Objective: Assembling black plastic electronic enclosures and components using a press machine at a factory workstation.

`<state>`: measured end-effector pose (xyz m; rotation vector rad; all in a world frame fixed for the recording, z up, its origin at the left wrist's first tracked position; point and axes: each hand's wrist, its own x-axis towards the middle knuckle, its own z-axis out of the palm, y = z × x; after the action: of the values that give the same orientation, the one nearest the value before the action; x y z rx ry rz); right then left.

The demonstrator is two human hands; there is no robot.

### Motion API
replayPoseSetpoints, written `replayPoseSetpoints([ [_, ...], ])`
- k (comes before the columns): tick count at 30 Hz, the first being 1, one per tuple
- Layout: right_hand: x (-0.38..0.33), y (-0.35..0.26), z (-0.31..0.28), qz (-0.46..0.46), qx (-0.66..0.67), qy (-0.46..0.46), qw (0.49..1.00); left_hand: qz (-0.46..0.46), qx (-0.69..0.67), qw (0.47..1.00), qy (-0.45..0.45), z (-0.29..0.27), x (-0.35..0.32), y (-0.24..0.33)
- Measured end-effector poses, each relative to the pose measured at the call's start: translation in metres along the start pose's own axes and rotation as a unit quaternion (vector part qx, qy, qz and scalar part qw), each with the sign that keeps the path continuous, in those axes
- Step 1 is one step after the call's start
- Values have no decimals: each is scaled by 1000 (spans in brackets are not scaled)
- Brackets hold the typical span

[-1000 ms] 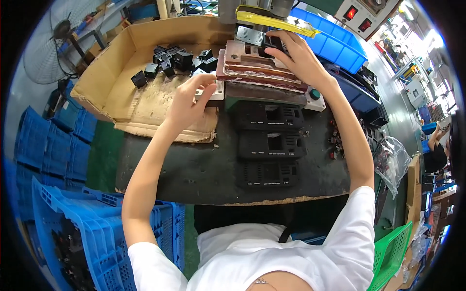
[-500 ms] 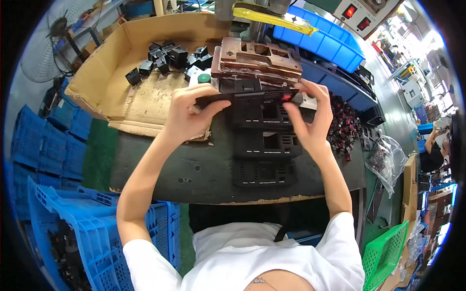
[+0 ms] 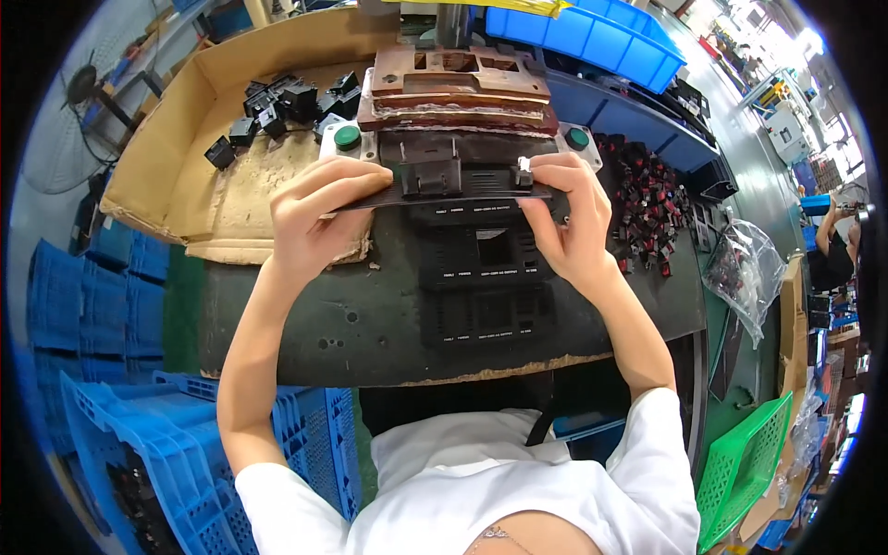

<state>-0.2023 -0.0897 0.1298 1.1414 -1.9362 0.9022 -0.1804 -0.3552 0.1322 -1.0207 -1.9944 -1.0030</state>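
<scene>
Your left hand (image 3: pixel 314 208) pinched the left end of a thin, black, rectangular plastic panel (image 3: pixel 487 181); your right hand (image 3: pixel 575 213) pinched its right end. The panel's middle lay between both grips, near side of the brown, layered, block-shaped fixture (image 3: pixel 518 85). Flat, black, slotted covers (image 3: pixel 453 268) lay farther out, same side.

Left hand (image 3: pixel 313 205) — empty a second ago — grips a black panel (image 3: pixel 479 182).
</scene>
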Motion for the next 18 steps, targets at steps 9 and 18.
replayPoseSetpoints([
  [9, 1, -1, -1, -6, -3, 6, 1000, -25, -7, 1000, -2, 2, -1, 3],
  [18, 7, -15, 0, 502, 438, -112, 737, -605, -442, 662, 19, -6, 1, 0],
])
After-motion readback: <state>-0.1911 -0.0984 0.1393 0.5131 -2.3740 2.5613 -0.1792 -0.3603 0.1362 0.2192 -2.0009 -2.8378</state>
